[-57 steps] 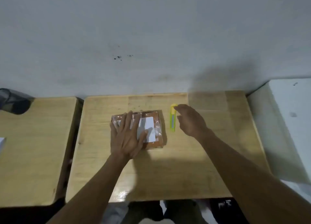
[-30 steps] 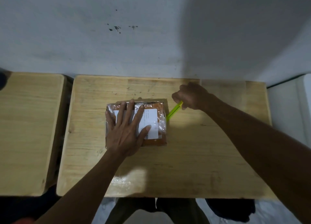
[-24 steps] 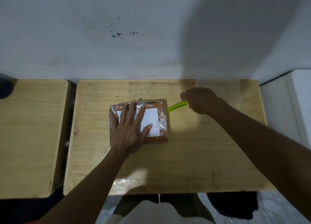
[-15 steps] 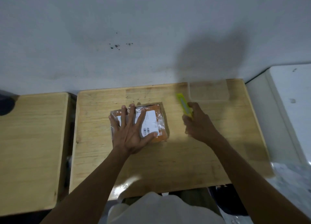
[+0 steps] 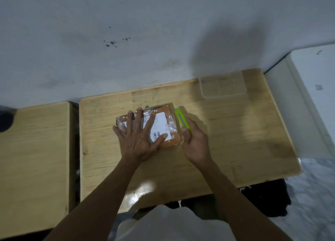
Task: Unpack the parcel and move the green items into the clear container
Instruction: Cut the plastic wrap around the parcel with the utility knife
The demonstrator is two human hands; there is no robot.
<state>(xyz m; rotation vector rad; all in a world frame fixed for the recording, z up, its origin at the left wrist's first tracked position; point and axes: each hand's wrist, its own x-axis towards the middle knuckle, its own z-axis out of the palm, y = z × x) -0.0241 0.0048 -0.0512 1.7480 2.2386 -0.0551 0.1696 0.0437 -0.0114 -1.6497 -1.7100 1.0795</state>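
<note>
An orange parcel (image 5: pixel 170 117) wrapped in clear plastic, with a white label, lies in the middle of the wooden table (image 5: pixel 235 135). My left hand (image 5: pixel 139 139) rests flat on it, fingers spread. My right hand (image 5: pixel 195 144) grips a yellow-green utility knife (image 5: pixel 182 120) close against the parcel's right edge, its far end pointing away from me. Whether a blade is out cannot be told. The clear container (image 5: pixel 223 86) sits at the table's back right and looks empty. No green items from the parcel show.
A second wooden table (image 5: pixel 34 150) stands to the left, with a dark object (image 5: pixel 5 121) at its far left edge. A white surface (image 5: pixel 315 74) stands to the right. The wall (image 5: pixel 145 41) runs just behind the tables.
My right hand picked the knife up from the table, swung it around, and brought it down next to the parcel's right edge. My left hand stayed pressed on the parcel.
</note>
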